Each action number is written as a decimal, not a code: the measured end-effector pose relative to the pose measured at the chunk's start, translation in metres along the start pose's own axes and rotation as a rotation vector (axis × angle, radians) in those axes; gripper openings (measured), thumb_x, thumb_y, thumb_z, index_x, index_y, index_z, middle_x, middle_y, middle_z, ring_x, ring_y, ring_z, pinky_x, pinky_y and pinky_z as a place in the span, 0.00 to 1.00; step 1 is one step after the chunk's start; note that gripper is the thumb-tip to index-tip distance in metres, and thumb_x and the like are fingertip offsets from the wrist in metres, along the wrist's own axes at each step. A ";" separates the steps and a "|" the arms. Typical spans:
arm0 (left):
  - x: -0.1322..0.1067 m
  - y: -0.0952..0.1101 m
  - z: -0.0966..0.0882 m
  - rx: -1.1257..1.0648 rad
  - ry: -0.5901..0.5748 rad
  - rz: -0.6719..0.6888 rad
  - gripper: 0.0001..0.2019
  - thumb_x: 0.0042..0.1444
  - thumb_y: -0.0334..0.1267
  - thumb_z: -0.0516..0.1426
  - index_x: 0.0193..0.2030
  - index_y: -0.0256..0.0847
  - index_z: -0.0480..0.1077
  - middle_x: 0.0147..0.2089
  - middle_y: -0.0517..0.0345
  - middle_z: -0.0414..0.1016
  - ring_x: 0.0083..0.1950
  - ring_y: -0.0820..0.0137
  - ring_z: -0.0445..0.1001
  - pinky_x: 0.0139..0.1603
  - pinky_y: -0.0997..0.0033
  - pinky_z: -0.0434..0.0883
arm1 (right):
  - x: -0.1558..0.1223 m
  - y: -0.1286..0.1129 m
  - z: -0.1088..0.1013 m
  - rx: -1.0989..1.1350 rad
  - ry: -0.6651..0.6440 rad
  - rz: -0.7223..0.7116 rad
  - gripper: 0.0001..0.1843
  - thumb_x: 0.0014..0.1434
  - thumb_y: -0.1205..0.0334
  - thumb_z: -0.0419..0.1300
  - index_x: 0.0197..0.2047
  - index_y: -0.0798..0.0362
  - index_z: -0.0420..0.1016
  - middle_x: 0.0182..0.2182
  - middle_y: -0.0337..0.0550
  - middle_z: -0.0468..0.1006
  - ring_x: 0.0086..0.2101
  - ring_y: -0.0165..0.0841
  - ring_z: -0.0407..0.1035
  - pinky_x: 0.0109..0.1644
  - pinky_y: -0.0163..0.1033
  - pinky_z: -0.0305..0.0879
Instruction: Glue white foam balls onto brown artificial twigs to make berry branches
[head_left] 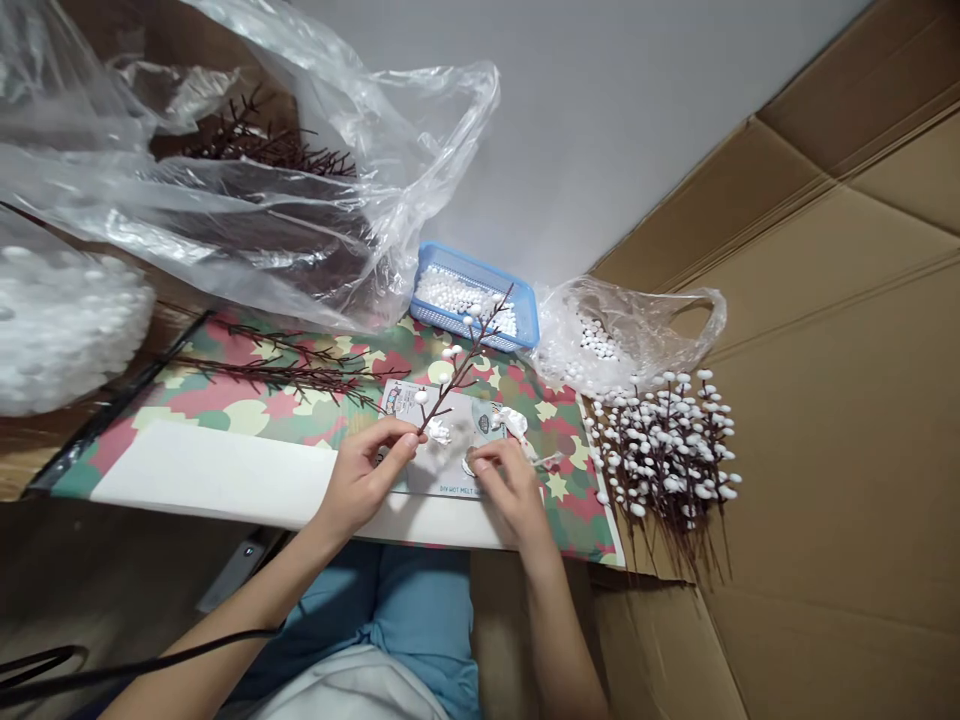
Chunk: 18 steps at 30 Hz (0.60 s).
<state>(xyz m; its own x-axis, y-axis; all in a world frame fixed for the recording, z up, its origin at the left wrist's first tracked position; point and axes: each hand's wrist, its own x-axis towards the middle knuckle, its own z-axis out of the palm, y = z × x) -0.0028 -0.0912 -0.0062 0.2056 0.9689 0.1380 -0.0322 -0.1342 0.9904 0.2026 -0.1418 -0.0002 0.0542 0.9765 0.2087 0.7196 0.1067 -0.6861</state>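
My left hand (pixel 369 472) pinches the lower end of a brown artificial twig (pixel 459 374), which tilts up and to the right. A few white foam balls sit on its left-hand tips; tips on the other side are bare. My right hand (pixel 514 492) is closed in a pinch low over a printed card (pixel 466 418) marked with hot melt lettering. What lies between those fingertips is too small to make out. White lumps (pixel 513 422) of what looks like glue stick to the card's right side and middle.
Bare brown twigs (pixel 285 375) lie on the camouflage-patterned table cover (pixel 555 535). Behind stand a blue basket (pixel 480 337) of white balls and a large plastic bag (pixel 300 260) of twigs. Finished white-berry stems (pixel 667 450) are heaped at right, beside a cardboard wall (pixel 840 400).
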 end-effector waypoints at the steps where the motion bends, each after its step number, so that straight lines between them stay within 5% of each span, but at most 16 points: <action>1: 0.002 0.004 0.001 -0.007 -0.002 0.013 0.13 0.58 0.45 0.57 0.31 0.37 0.74 0.31 0.54 0.79 0.34 0.69 0.75 0.35 0.73 0.69 | 0.002 -0.002 0.003 -0.007 -0.027 -0.029 0.09 0.62 0.61 0.52 0.32 0.48 0.71 0.29 0.40 0.74 0.35 0.36 0.66 0.41 0.41 0.62; 11: 0.006 0.014 -0.008 0.017 0.050 0.039 0.11 0.57 0.43 0.58 0.31 0.37 0.73 0.31 0.53 0.79 0.32 0.69 0.74 0.33 0.73 0.71 | -0.009 0.046 -0.015 -0.380 0.017 0.041 0.08 0.61 0.57 0.54 0.35 0.44 0.74 0.35 0.43 0.72 0.39 0.41 0.61 0.44 0.45 0.59; 18: 0.004 0.010 -0.004 0.015 0.020 0.074 0.10 0.57 0.41 0.57 0.31 0.37 0.73 0.31 0.54 0.78 0.32 0.70 0.74 0.33 0.75 0.70 | -0.018 0.045 -0.002 -0.407 0.060 0.086 0.04 0.57 0.58 0.57 0.33 0.44 0.73 0.39 0.44 0.70 0.42 0.43 0.59 0.47 0.49 0.58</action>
<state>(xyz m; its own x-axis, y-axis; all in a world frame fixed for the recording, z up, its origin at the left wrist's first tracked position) -0.0064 -0.0877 0.0041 0.1832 0.9603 0.2105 -0.0317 -0.2082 0.9776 0.2354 -0.1546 -0.0336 0.1575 0.9648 0.2108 0.9250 -0.0694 -0.3735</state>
